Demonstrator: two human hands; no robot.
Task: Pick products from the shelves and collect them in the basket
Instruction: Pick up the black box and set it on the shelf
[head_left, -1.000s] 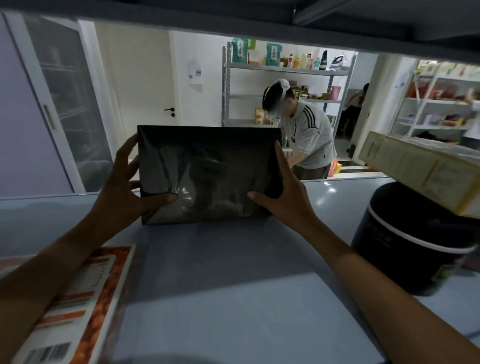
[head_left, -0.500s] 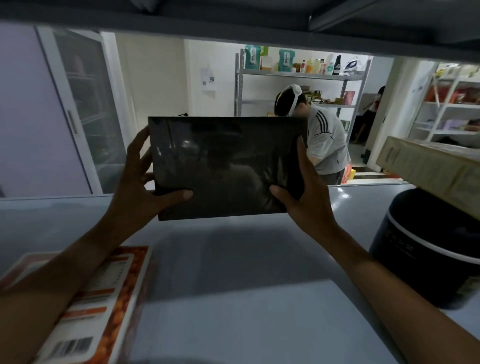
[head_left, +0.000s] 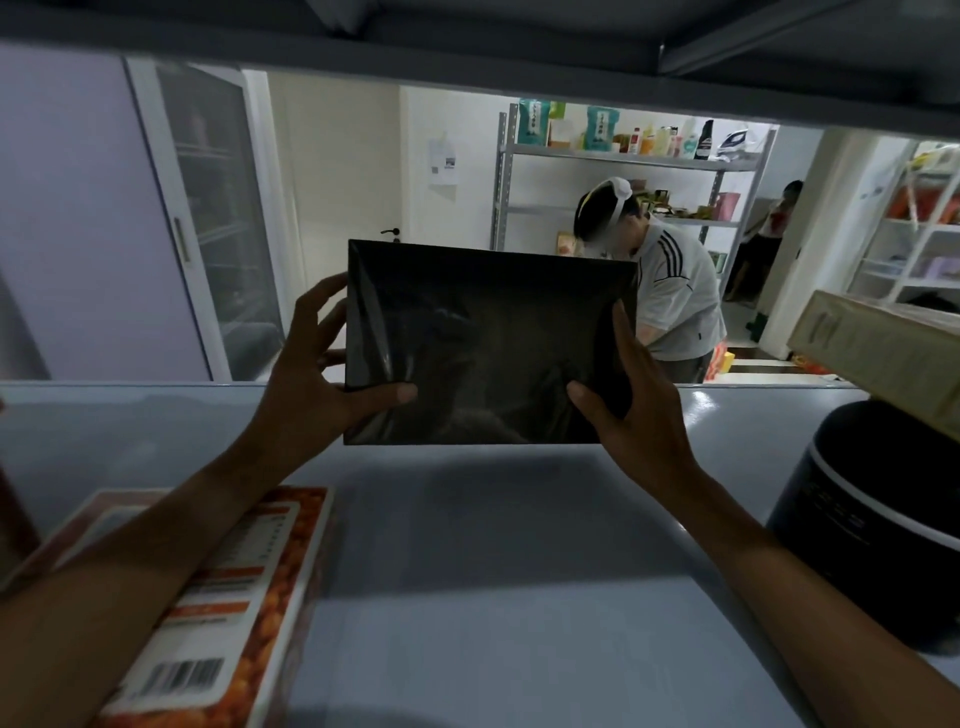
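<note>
Holding a flat black box upright with both hands, above the grey shelf and not touching it, shadow below. Left hand gripping the left edge, thumb laid on the front near the lower corner, fingers spread behind the edge. Right hand gripping the right lower part, thumb on the front, fingers along the right side.

Around, on the same shelf: an orange printed carton lying flat under the left forearm, barcode toward the camera. On the right a black round appliance standing close to the right forearm, with a pale long box tilted on top of it. Overhead the dark underside of an upper shelf, low over the box.

Behind the box, partly hidden by it, another person in a white shirt bending at a metal rack with packages and bottles.
</note>
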